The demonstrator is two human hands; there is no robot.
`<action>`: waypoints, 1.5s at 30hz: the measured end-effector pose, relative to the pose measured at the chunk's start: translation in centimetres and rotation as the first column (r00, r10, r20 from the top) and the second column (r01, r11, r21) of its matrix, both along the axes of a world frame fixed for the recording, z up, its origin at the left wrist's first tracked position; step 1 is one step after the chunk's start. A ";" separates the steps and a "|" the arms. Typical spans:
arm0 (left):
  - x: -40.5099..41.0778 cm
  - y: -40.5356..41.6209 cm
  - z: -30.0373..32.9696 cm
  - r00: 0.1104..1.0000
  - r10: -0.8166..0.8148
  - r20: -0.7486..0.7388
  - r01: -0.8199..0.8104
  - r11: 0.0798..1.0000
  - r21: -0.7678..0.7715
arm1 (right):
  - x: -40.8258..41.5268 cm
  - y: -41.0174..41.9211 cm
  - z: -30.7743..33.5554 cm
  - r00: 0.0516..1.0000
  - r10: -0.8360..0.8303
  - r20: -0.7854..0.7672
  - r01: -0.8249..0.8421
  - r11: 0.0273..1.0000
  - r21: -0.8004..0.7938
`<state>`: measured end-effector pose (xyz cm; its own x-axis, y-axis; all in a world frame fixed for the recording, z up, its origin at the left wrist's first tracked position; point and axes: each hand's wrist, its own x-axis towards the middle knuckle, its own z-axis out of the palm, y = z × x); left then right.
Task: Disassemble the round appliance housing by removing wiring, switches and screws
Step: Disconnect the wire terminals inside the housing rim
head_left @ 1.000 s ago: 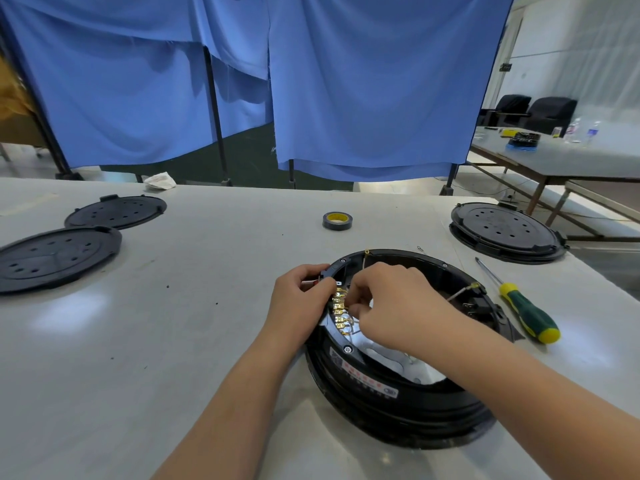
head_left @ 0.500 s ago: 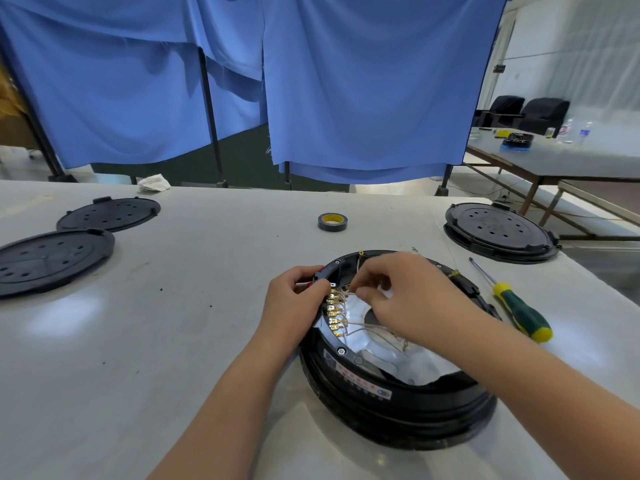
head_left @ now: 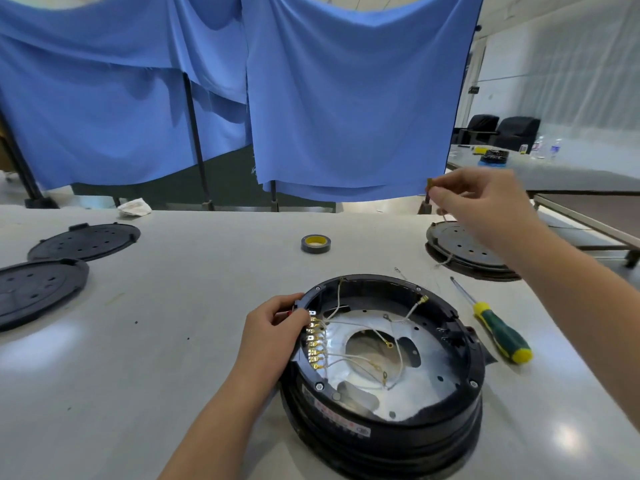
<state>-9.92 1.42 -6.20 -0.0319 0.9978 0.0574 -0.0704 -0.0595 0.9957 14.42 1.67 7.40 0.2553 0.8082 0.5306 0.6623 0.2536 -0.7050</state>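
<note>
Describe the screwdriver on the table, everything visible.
The screwdriver lies flat on the white table, right of the round black housing and apart from it. Its thin bare metal shaft points away from the person, toward the black lid stack; its tip is too small to make out. The dark green handle has a yellow collar and a yellow butt cap, looks plastic or rubber, and points toward the person. Neither hand touches it.

Left hand [head_left: 273, 327] grips the round housing [head_left: 381, 362] at the desk's [head_left: 173, 341] near edge; right hand [head_left: 481, 206] pinches a wire [head_left: 445, 237] above the far-right corner.
</note>
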 end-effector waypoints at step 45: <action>0.2 0.2 -0.3 0.999 0.031 -0.035 -0.031 1.000 -0.004 | -8.5 -3.1 -7.3 0.771 0.552 0.319 -0.385 0.802 -0.456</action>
<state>-9.75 1.66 -6.47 -0.0608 0.9967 0.0543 -0.0342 -0.0565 0.9978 5.94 -1.43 0.14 -0.3839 0.9106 0.1532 0.7705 0.4074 -0.4902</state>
